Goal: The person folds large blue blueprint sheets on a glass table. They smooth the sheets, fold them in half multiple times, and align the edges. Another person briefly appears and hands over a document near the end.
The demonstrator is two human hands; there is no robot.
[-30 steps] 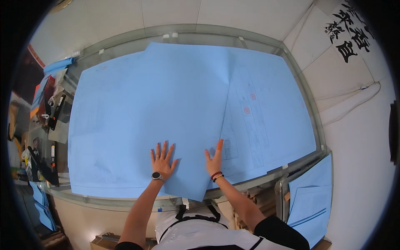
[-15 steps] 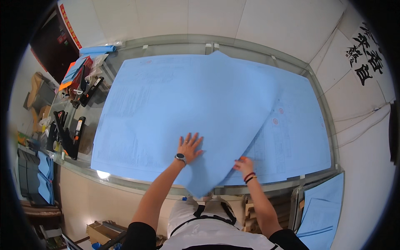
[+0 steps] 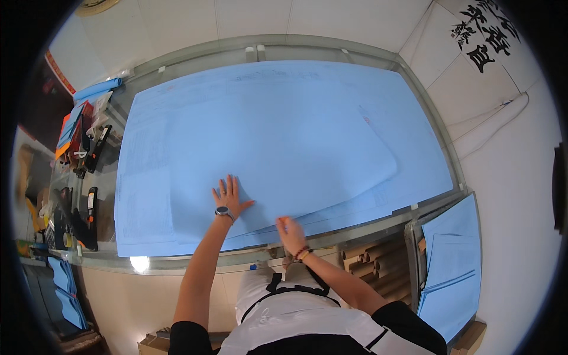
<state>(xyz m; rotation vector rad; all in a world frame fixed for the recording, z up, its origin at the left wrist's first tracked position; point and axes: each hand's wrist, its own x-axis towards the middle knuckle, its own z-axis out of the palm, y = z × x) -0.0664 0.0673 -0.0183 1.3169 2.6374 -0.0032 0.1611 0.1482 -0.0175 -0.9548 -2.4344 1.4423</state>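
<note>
A large blue printed paper sheet [image 3: 423, 165] is spread over the glass table. On it lies a folded blue sheet [image 3: 272, 136], plain side up, with its right part slightly raised and curved. My left hand [image 3: 232, 200] presses flat on this folded sheet, fingers spread, a watch on the wrist. At the sheet's near edge my right hand [image 3: 291, 234] is closed, with a small orange thing [image 3: 284, 220] showing at the fingertips. What exactly that orange thing is, I cannot make out.
Staplers [image 3: 93, 213] and a red box [image 3: 76, 131] stand on the glass table [image 3: 151, 263] at the left, near a blue roll [image 3: 97, 89]. Folded blue sheets [image 3: 452, 254] hang or lean at the near right. Cardboard tubes [image 3: 381, 260] lie below the table.
The upper sheet has swung from a slanted lie to one nearly in line with the sheet below. My right hand has moved left along its near edge. The view has shifted.
</note>
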